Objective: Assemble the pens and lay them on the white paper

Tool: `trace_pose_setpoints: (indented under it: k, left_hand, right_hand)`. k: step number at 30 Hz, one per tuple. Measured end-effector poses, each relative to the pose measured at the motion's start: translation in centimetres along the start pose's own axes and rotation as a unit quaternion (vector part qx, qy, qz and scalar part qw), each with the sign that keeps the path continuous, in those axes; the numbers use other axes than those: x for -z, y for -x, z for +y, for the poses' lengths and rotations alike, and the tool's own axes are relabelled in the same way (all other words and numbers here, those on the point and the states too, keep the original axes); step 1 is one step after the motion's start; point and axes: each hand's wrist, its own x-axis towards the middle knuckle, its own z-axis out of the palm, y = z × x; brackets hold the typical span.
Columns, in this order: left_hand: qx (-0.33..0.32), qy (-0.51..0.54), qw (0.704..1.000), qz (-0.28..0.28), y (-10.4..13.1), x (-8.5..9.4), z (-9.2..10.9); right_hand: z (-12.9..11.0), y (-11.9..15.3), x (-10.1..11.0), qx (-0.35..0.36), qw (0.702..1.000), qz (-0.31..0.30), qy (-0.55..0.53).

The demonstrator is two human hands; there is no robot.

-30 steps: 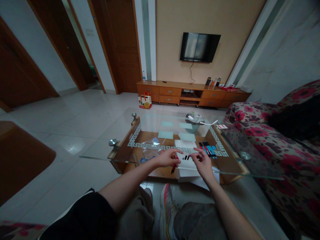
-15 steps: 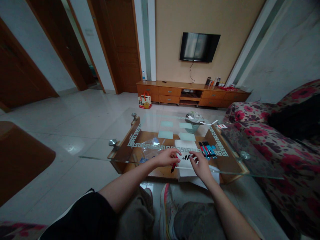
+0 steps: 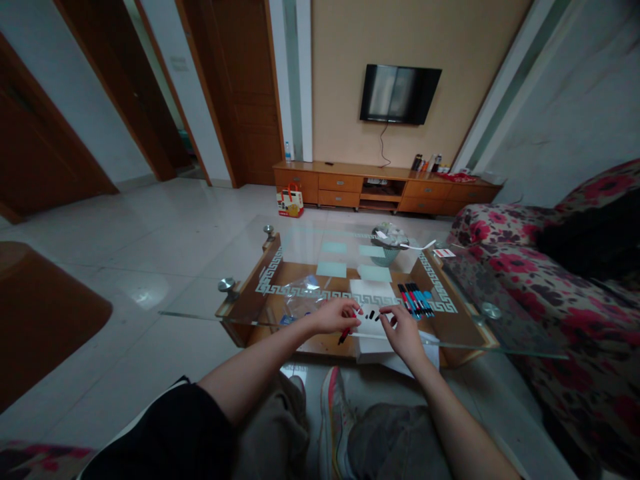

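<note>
The landmark is the row of pens (image 3: 415, 301), slim cylinders in black, red and blue lying side by side on the worktop (image 3: 235, 315), a clear, smooth glass sheet with a frosted key-pattern border over a wooden frame. To the left of the row, the left hand (image 3: 341, 315) has its fingers bent and clamped on a red pen (image 3: 345, 335), a slim barrel with a dark end tilted down towards the person.

Just left of the row and nearer the person is the right hand (image 3: 400, 328), its thumb and forefinger curved towards each other; whether their tips meet or grip a piece cannot be told. Left of the row, between the two hands, small black pieces (image 3: 372, 315), short and rounded-oblong, show against flat, matt white paper (image 3: 371, 288).

Further left of the row, a crinkled, see-through plastic bag (image 3: 300, 293) catches the light. Beyond the row stands a greenish, tapered basket (image 3: 385, 257) with rumpled plastic at its mouth. Right of the row is a sofa (image 3: 515, 267) in floral fabric.
</note>
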Motion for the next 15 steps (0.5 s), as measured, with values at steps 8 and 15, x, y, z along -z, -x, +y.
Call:
trace_pose_setpoints:
  k: [8,15]
  left_hand:
    - [0.007,-0.026,1.000,-0.008,0.0,-0.1,-0.2]
    - [0.006,-0.076,0.997,-0.012,0.2,0.0,0.2]
  right_hand:
    - [-0.1,-0.9,0.0,-0.123,0.957,0.103,-0.239]
    - [-1.0,-0.7,-0.2,-0.163,0.919,0.081,-0.349]
